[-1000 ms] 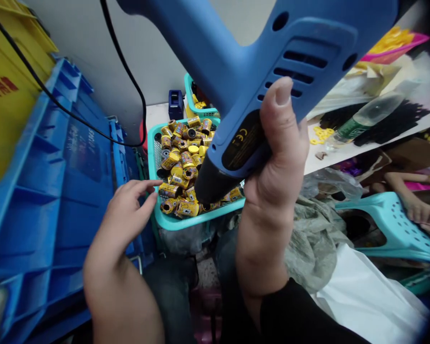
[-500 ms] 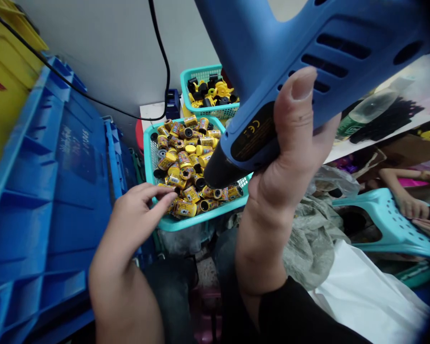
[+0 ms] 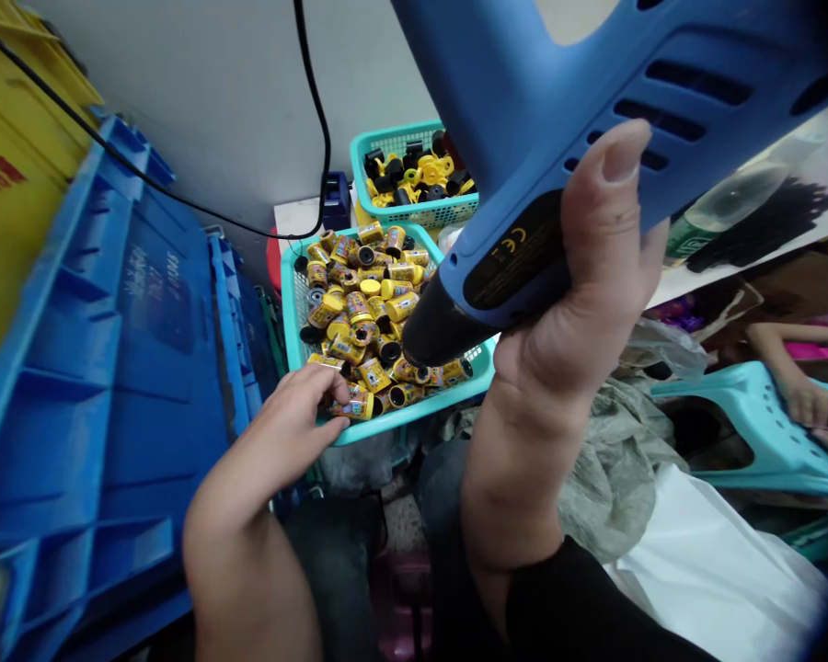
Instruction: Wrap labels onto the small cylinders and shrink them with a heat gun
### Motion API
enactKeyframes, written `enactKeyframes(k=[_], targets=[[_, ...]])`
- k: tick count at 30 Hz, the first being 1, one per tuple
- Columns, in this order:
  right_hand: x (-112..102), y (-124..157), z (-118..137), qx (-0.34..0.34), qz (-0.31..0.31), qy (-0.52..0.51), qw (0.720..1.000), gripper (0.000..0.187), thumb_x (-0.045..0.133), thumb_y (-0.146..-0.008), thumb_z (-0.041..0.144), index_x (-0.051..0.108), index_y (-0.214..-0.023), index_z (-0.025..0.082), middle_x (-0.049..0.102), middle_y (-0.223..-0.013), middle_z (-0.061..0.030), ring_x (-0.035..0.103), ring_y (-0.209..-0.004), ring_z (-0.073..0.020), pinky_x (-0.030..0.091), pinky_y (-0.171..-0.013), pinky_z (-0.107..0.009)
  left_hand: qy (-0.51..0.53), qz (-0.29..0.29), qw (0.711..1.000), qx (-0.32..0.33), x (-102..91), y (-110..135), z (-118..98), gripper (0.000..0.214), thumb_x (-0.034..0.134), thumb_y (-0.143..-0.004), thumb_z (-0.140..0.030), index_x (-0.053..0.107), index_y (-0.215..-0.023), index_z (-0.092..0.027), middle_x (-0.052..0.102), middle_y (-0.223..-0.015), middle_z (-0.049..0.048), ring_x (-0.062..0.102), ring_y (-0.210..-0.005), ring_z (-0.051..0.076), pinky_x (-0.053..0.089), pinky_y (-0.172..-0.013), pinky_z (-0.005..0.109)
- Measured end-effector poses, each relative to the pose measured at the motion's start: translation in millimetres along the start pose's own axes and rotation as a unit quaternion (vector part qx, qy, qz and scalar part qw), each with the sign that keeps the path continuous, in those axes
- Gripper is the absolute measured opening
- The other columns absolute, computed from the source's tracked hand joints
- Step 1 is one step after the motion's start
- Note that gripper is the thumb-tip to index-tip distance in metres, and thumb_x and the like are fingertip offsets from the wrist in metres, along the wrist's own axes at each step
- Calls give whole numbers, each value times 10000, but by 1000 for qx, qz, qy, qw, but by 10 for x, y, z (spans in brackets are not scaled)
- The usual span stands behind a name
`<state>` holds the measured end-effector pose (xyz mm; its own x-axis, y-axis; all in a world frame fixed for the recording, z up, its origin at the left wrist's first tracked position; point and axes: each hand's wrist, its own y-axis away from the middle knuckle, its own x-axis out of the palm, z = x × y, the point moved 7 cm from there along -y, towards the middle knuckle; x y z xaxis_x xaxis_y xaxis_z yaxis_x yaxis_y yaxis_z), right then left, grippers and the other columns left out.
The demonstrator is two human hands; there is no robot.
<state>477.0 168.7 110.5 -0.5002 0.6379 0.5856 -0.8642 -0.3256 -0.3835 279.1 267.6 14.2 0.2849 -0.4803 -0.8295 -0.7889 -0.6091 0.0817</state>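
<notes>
My right hand (image 3: 593,248) is wrapped round the body of a blue heat gun (image 3: 517,221), its thumb stretched along the side. The gun's black nozzle (image 3: 448,322) points down and left, above a turquoise basket (image 3: 393,427). That basket is heaped with small yellow-labelled canisters (image 3: 365,303), some showing dark open ends and others yellow caps. At the basket's near left corner, my left hand (image 3: 304,405) has its fingers and thumb closed round one small canister (image 3: 356,403). The fingertips partly cover that canister.
Behind stands a second turquoise basket (image 3: 414,213) of black and yellow parts. Blue crates (image 3: 152,331) line the left side. A black cable (image 3: 310,101) hangs by the wall. At right are a turquoise stool (image 3: 765,414), another person's hand (image 3: 814,400) and a plastic bottle (image 3: 724,211).
My left hand has moved slightly right and down and closed on a canister at the basket's near corner. The heat gun in my right hand appears slightly further right.
</notes>
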Motion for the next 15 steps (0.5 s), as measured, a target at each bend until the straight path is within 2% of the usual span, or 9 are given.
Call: enactKeyframes(k=[3, 5, 10, 15], targets=[[49, -15, 13, -45, 24, -20, 998, 302, 604, -788, 469, 604, -983, 238, 666, -997, 37, 648, -1116, -220, 560, -992, -375, -1, -7, 1000, -7, -27, 38, 25, 127, 535, -696, -315, 503, -757, -209, 534, -876, 35, 523, -867, 223, 430, -770, 347], [91, -6, -11, -49, 42, -16, 998, 346, 598, -789, 503, 591, -989, 221, 666, -1001, 16, 658, -1090, -230, 582, -954, -373, -2, -20, 1000, -24, -75, 80, 69, 177, 560, -682, -349, 495, -771, -210, 522, -923, 42, 523, -917, 233, 437, -794, 352], [79, 40, 17, -69, 25, 36, 997, 337, 630, -784, 493, 575, -1031, 270, 654, -1039, 41, 597, -1198, -221, 541, -1011, -361, -14, -42, 998, -49, -148, 130, 139, 235, 581, -668, -397, 488, -779, -213, 512, -943, 47, 520, -939, 239, 447, -790, 347], [112, 78, 80, -47, 45, 11, 998, 334, 590, -822, 444, 586, -1056, 205, 658, -1077, 2, 557, -1252, -251, 508, -1054, -423, -13, -43, 999, -23, -154, 143, 96, 211, 563, -697, -395, 493, -785, -216, 515, -908, 31, 522, -906, 227, 446, -802, 351]])
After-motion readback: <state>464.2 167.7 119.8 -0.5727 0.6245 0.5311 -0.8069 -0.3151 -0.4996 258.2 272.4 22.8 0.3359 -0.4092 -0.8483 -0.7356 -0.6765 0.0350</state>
